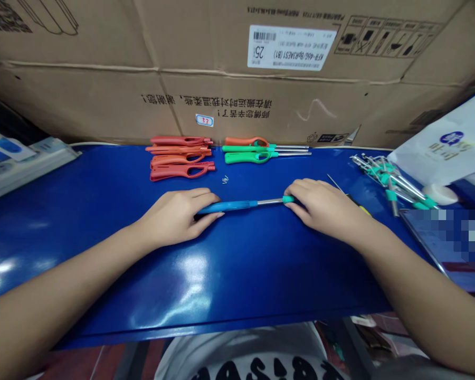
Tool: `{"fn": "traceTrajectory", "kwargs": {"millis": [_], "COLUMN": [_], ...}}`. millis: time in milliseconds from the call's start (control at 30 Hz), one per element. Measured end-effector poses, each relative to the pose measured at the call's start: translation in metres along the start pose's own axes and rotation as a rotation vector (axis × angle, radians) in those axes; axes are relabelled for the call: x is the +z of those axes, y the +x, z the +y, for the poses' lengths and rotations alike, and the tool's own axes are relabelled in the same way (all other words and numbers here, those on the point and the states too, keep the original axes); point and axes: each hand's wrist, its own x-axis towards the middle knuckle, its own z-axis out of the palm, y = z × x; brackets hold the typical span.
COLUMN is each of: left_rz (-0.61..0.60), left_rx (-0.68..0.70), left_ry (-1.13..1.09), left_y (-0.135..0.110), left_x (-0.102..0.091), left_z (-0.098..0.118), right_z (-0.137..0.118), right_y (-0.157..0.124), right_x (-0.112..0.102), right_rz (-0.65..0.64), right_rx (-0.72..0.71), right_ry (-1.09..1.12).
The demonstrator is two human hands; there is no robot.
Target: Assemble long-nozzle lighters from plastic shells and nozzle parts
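A long lighter with a blue handle and a metal tube lies across the middle of the blue table. My left hand is closed over the handle end, fingers wrapped round it. My right hand is closed on the other end, pinching the green tip of the tube. Both hands rest on the table surface.
Several red lighter shells are stacked at the back, next to an orange and two green lighters. A pile of metal tubes with green tips lies at right, near a white bag. Large cardboard boxes wall the back.
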Motion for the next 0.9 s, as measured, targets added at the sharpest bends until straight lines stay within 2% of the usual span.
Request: {"fn": "traceTrajectory", "kwargs": {"millis": [100, 200, 400, 533, 633, 900], "left_rz": [-0.001, -0.001, 0.04, 0.027, -0.002, 0.062], "left_rx": [0.02, 0.047, 0.083, -0.026, -0.081, 0.042], "left_ry": [-0.04, -0.099, -0.249, -0.393, -0.459, -0.337], "left_y": [0.0, -0.001, -0.005, -0.004, -0.003, -0.01], "left_x": [0.0, 0.001, 0.002, -0.001, -0.003, -0.001], "left_z": [0.002, 0.01, 0.031, 0.039, 0.041, 0.046], "right_z": [-0.002, -0.011, -0.026, -0.025, -0.025, -0.031], "right_y": [0.002, 0.002, 0.002, 0.001, 0.001, -0.003], "right_x": [-0.003, -0.003, 0.007, 0.012, 0.011, 0.012], "right_rz": [0.01, 0.074, 0.181, 0.267, 0.28, 0.232], "right_rx": [-0.089, -0.204, -0.4, -0.435, -0.428, -0.442], "right_ry": [0.034, 0.129, 0.158, 0.184, 0.198, 0.161]}}
